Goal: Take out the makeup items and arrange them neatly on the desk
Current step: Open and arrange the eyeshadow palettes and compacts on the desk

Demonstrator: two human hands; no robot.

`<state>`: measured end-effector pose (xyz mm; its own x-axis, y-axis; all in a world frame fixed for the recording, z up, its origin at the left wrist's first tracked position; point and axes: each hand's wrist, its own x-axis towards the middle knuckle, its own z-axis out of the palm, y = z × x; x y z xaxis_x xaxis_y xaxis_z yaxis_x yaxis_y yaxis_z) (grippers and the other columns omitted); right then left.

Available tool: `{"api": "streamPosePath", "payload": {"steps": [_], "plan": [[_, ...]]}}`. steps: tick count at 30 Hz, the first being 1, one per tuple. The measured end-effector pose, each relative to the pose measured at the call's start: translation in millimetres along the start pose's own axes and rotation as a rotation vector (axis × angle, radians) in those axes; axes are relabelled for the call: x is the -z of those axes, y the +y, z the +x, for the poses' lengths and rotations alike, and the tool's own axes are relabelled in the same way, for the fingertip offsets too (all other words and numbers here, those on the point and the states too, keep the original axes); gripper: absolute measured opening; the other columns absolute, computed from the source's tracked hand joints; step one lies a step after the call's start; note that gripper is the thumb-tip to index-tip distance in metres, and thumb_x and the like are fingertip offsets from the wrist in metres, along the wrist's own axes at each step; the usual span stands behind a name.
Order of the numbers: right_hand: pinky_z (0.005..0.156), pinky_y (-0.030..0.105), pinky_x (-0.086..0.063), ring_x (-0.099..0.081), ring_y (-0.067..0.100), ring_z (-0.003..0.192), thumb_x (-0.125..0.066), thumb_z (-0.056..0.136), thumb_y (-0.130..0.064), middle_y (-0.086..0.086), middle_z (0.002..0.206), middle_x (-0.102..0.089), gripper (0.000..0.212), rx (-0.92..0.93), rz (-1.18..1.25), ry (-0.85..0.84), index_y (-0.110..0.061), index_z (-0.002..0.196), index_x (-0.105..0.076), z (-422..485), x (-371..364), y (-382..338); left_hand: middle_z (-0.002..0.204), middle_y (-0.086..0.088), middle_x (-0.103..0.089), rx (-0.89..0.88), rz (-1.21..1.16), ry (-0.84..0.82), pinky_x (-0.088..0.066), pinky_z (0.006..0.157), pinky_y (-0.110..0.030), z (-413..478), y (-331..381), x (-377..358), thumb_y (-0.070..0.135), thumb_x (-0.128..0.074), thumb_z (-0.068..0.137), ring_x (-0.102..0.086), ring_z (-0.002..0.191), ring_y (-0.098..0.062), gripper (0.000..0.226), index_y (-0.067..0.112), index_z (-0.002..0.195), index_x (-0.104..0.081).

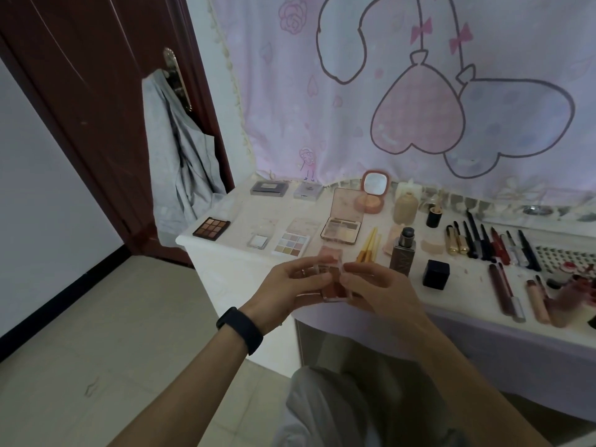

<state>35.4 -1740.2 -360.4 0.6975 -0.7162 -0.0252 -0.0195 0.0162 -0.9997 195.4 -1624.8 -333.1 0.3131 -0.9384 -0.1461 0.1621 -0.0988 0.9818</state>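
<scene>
Both hands hold a small clear palette (333, 287) with reddish-brown pans, just above the desk's front edge. My left hand (290, 285) grips its left side; my right hand (380, 285) pinches its right side. Its pink lid stands open behind my fingers. On the white desk (225, 250) lie a dark eyeshadow palette (211, 228), a small white compact (259, 241), a pastel palette (292, 243) and an open pink palette (342, 230). Gold brushes (367, 246) and a foundation bottle (403, 248) stand to the right.
A black cube box (436, 274), a row of pencils and mascaras (490, 243) and lip glosses (506, 291) fill the desk's right side. A round pink mirror compact (372, 195) sits at the back. A brown door (96, 91) with grey cloth hanging is on the left.
</scene>
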Motion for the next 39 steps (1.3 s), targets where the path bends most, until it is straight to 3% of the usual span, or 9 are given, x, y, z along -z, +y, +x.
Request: {"api": "streamPosePath", "payload": {"steps": [4, 9, 16, 18, 22, 25, 32, 35, 39], "plan": [[0.067, 0.013, -0.055, -0.072, 0.007, 0.090, -0.072, 0.088, -0.035, -0.010, 0.097, -0.076, 0.020, -0.029, 0.071, -0.004, -0.027, 0.107, -0.073, 0, 4, -1, 0.126, -0.013, -0.068, 0.024, 0.009, -0.034, -0.053, 0.099, -0.042, 2, -1, 8, 0.010, -0.063, 0.095, -0.066, 0.114, -0.032, 0.035, 0.014, 0.129, -0.066], [0.076, 0.035, -0.061, -0.074, 0.028, 0.093, -0.064, 0.095, -0.036, 0.012, 0.103, -0.076, 0.029, -0.189, 0.306, 0.028, -0.014, 0.112, -0.071, 3, 0, -1, 0.126, -0.016, -0.067, 0.035, -0.189, -0.067, -0.057, 0.088, -0.030, 1, -4, 18, 0.011, -0.068, 0.086, -0.065, 0.116, -0.032, 0.033, 0.014, 0.118, -0.073], [0.070, 0.032, -0.062, -0.075, 0.028, 0.089, -0.051, 0.099, -0.049, 0.013, 0.102, -0.077, 0.042, -0.279, 0.361, 0.091, -0.015, 0.116, -0.070, 2, -11, 7, 0.124, -0.017, -0.068, 0.100, -0.210, -0.021, -0.058, 0.084, -0.029, 0, -11, 29, 0.004, -0.065, 0.088, -0.067, 0.113, -0.032, 0.040, 0.007, 0.127, -0.063], [0.071, 0.032, -0.061, -0.075, 0.027, 0.092, -0.053, 0.097, -0.050, 0.011, 0.104, -0.076, 0.043, -0.296, 0.359, 0.099, -0.015, 0.115, -0.071, 2, -12, 8, 0.122, -0.009, -0.070, 0.103, -0.052, -0.008, -0.058, 0.082, -0.027, 0, -6, 28, 0.010, -0.069, 0.089, -0.069, 0.109, -0.026, 0.041, 0.013, 0.129, -0.063], [0.088, 0.041, -0.060, -0.073, 0.028, 0.100, -0.058, 0.093, -0.049, 0.010, 0.106, -0.076, 0.042, -0.321, 0.311, 0.100, -0.015, 0.110, -0.075, 1, -16, 13, 0.117, 0.020, -0.060, 0.009, 0.696, -0.013, -0.049, 0.076, -0.007, 3, 4, 19, 0.037, -0.085, 0.076, -0.063, 0.099, 0.000, 0.066, 0.033, 0.136, -0.057], [0.096, 0.047, -0.055, -0.072, 0.028, 0.101, -0.064, 0.087, -0.048, 0.009, 0.103, -0.077, 0.044, -0.332, 0.277, 0.092, -0.012, 0.111, -0.073, 1, -19, 15, 0.111, 0.012, -0.048, -0.083, 1.065, -0.016, -0.045, 0.067, -0.010, 9, 0, 12, 0.042, -0.085, 0.073, -0.054, 0.095, -0.003, 0.077, 0.033, 0.142, -0.050], [0.099, 0.048, -0.053, -0.069, 0.029, 0.105, -0.067, 0.069, -0.051, 0.011, 0.108, -0.075, 0.059, -0.290, 0.274, 0.073, -0.011, 0.112, -0.071, 2, -22, 13, 0.104, 0.009, -0.049, -0.206, 1.243, 0.061, -0.058, 0.074, -0.026, 9, -5, 12, 0.049, -0.078, 0.075, -0.051, 0.091, -0.007, 0.064, 0.034, 0.133, -0.056], [0.091, 0.044, -0.057, -0.072, 0.027, 0.099, -0.071, 0.063, -0.055, 0.007, 0.099, -0.077, 0.048, -0.254, 0.308, 0.027, -0.020, 0.096, -0.076, 5, -25, 14, 0.103, 0.011, -0.049, -0.234, 1.229, 0.100, -0.060, 0.070, -0.030, 5, -5, 18, 0.049, -0.078, 0.073, -0.055, 0.090, -0.009, 0.066, 0.035, 0.133, -0.055], [0.084, 0.037, -0.058, -0.074, 0.019, 0.092, -0.062, 0.076, -0.056, 0.002, 0.099, -0.078, 0.040, -0.186, 0.236, -0.025, -0.024, 0.095, -0.075, 9, -35, 17, 0.101, 0.021, -0.046, -0.272, 1.230, 0.179, -0.051, 0.070, -0.013, -2, -7, 36, 0.054, -0.075, 0.072, -0.056, 0.090, -0.005, 0.063, 0.040, 0.129, -0.054]]}}
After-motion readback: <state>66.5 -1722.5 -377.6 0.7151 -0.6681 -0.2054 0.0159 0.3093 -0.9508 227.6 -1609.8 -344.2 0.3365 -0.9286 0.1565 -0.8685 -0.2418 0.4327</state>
